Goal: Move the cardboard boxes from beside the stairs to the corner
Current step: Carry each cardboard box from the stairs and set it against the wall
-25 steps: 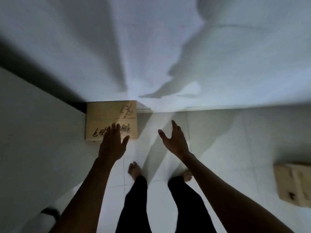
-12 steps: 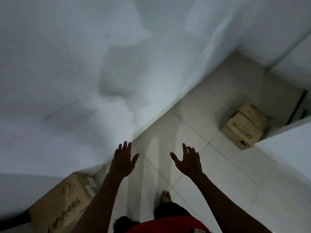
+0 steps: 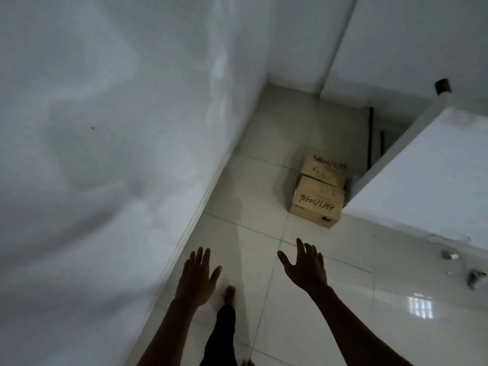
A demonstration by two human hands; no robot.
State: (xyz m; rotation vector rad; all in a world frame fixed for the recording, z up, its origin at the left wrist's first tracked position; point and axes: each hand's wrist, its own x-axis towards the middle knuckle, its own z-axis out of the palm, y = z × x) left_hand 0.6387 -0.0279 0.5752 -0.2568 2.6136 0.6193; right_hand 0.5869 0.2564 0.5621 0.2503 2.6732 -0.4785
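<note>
Two brown cardboard boxes with dark handwriting on their tops sit on the pale glossy tiled floor [image 3: 303, 326], the nearer box [image 3: 315, 204] touching the farther box [image 3: 324, 169] behind it, both just beside a white stair wall [image 3: 422, 186] on the right. Both bare hands are raised ahead with fingers spread wide, holding nothing: the left hand [image 3: 196, 280] near the white wall [image 3: 105, 154], the right hand [image 3: 306, 268] well short of the boxes. One bare foot [image 3: 229, 294] shows between the arms. Small metallic bits [image 3: 464, 268] at far right are possibly fittings.
</note>
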